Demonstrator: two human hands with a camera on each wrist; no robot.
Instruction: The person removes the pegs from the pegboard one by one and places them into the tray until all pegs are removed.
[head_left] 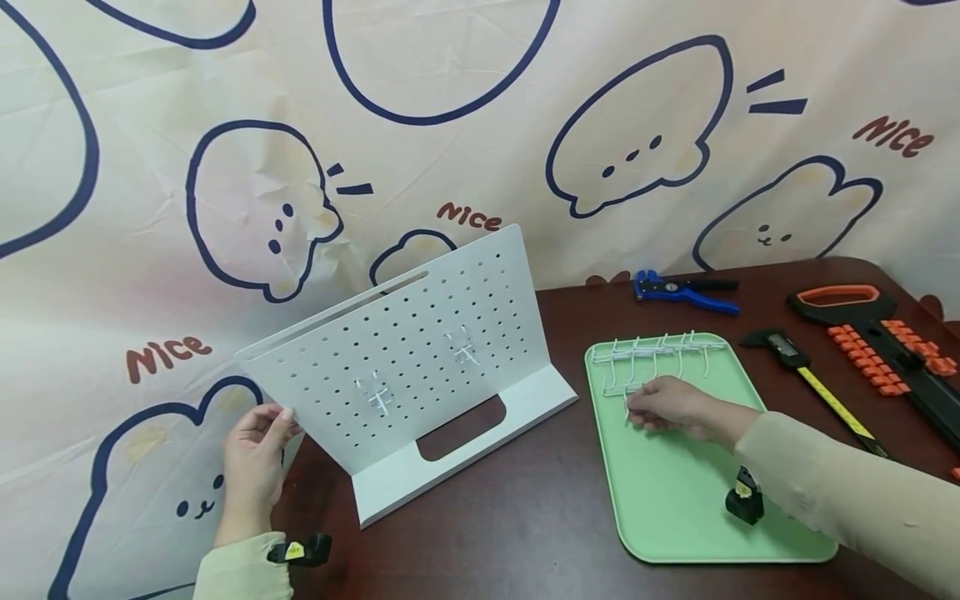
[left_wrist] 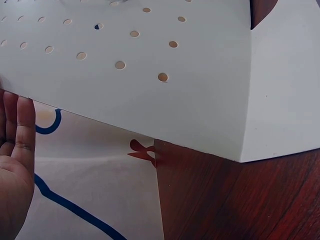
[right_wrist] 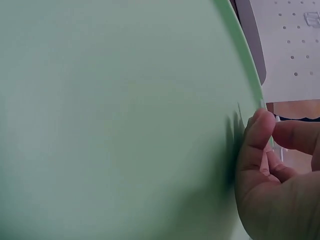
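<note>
A white pegboard stand (head_left: pixel 420 358) is upright and angled on the table, with two white wire hooks mounted on its face, a left hook (head_left: pixel 377 398) and a right hook (head_left: pixel 465 350). My left hand (head_left: pixel 258 450) pinches the board's left edge, thumb in front; in the left wrist view only part of that hand (left_wrist: pixel 15 165) shows. Over the upper left of a green tray (head_left: pixel 697 492), my right hand (head_left: pixel 678 406) pinches a white wire hook (head_left: pixel 627 408), mostly covered by the fingers. Several more white hooks (head_left: pixel 656 354) lie along the tray's far end.
Behind the tray lies a blue-and-black wire stripper (head_left: pixel 682 292). To its right are a black-and-yellow caliper (head_left: pixel 821 392) and a black tool holder with orange pieces (head_left: pixel 885 350). A printed cloth (head_left: pixel 465 150) hangs behind the dark wooden table (head_left: pixel 510 517).
</note>
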